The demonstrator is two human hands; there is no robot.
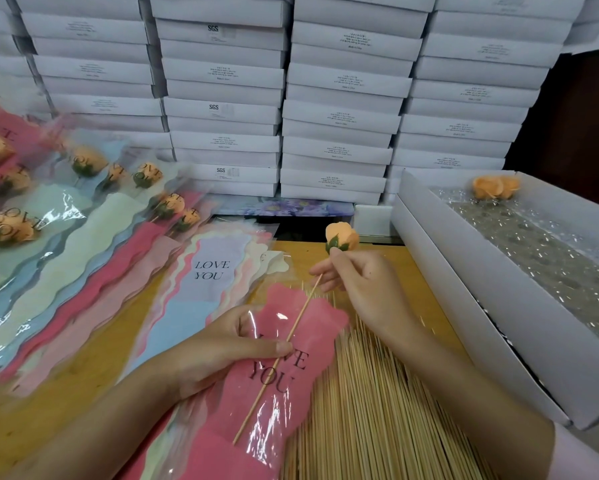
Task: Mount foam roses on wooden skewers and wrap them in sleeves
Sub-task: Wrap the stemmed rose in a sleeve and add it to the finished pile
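My right hand pinches a wooden skewer just below the orange foam rose mounted on its top end. The skewer slants down to the left, its lower part lying inside or over a pink "LOVE YOU" sleeve; I cannot tell which. My left hand grips that sleeve near its upper edge, thumb on top. Beneath the sleeve lies a pile of loose skewers. A stack of empty pastel sleeves sits behind my left hand.
Several wrapped roses in sleeves fan across the left of the wooden table. A long white box lined with plastic stands at the right, with orange roses at its far end. Stacked white boxes wall the back.
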